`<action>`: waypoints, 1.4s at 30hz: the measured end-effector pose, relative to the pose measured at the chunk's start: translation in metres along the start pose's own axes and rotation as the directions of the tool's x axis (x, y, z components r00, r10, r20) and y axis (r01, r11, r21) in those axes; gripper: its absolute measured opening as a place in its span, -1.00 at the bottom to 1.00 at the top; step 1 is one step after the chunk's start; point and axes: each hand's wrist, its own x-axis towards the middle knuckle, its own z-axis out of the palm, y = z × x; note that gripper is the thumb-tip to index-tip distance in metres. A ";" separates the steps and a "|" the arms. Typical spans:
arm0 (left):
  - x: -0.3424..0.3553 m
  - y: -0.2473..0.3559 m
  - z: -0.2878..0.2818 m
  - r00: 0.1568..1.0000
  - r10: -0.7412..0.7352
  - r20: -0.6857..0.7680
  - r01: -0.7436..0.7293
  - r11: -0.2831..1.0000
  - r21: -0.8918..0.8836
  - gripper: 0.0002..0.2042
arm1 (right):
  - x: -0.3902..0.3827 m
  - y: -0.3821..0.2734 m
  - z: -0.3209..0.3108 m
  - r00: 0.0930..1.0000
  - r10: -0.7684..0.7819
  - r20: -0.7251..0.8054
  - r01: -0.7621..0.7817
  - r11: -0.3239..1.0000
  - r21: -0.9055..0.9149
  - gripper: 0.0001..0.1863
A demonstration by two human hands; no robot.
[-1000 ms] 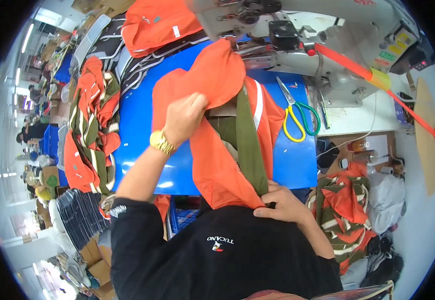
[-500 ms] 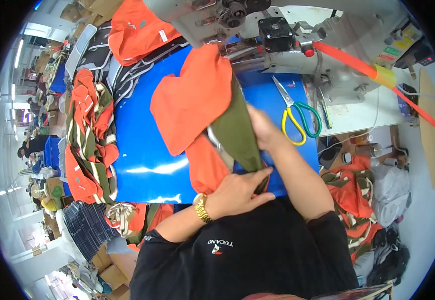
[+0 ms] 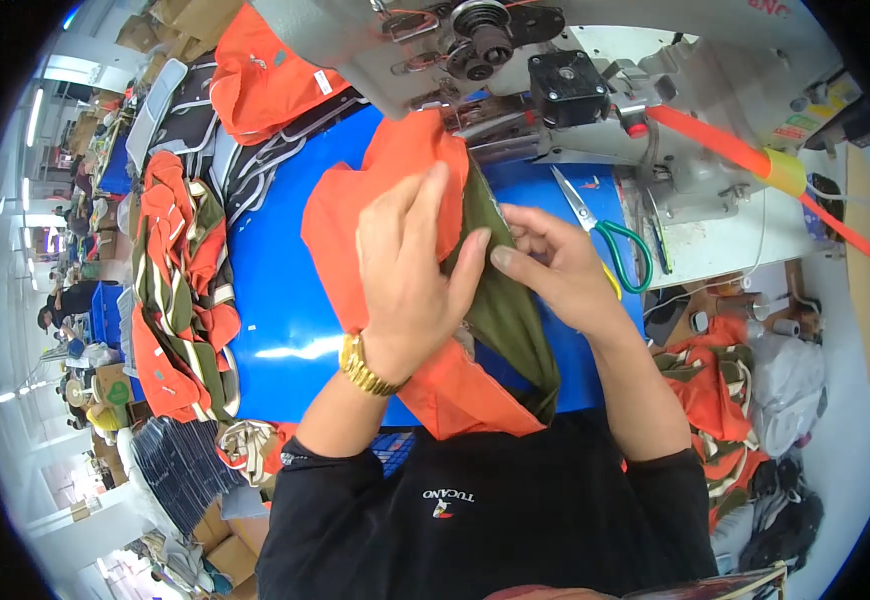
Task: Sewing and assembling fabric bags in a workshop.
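Note:
An orange fabric piece [image 3: 345, 235] with an olive-green panel [image 3: 515, 340] lies on the blue work surface [image 3: 275, 380] under the sewing machine. My left hand [image 3: 405, 270], with a gold watch [image 3: 360, 365] at the wrist, rests over the orange cloth, fingers fairly straight and thumb apart. My right hand [image 3: 550, 265] grips the upper edge of the olive panel with bent fingers and thumb; its fingertips are partly hidden by cloth. Scissors [image 3: 623, 250] with green and yellow handles lie to the right, partly behind my right hand.
The sewing machine [image 3: 460, 50] overhangs the upper part. Orange and olive pieces [image 3: 170, 260] are piled left, with another orange piece [image 3: 265, 70] at the back. More fabric [image 3: 710, 390] and plastic bags [image 3: 785, 400] lie at lower right. Distant people [image 3: 50, 310] appear at far left.
My left hand has moved from the lower edge up over the orange cloth. My right hand, earlier low on the fabric, is now higher at the olive edge. The olive panel is more bunched.

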 end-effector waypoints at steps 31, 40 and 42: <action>0.033 -0.044 0.011 0.986 0.132 0.106 -0.130 0.991 -0.022 -0.65 | 0.050 -0.004 0.009 0.992 -0.127 0.026 0.128 0.991 -0.032 -0.53; 0.028 -0.058 0.005 0.971 0.215 0.101 -0.209 0.976 -0.068 -0.67 | 0.051 -0.004 0.011 0.990 -0.142 0.020 0.143 0.990 -0.014 -0.54; 0.030 -0.055 0.002 0.969 0.218 0.117 -0.211 0.975 -0.068 -0.67 | 0.050 -0.006 0.013 0.992 -0.128 0.015 0.128 0.992 0.011 -0.54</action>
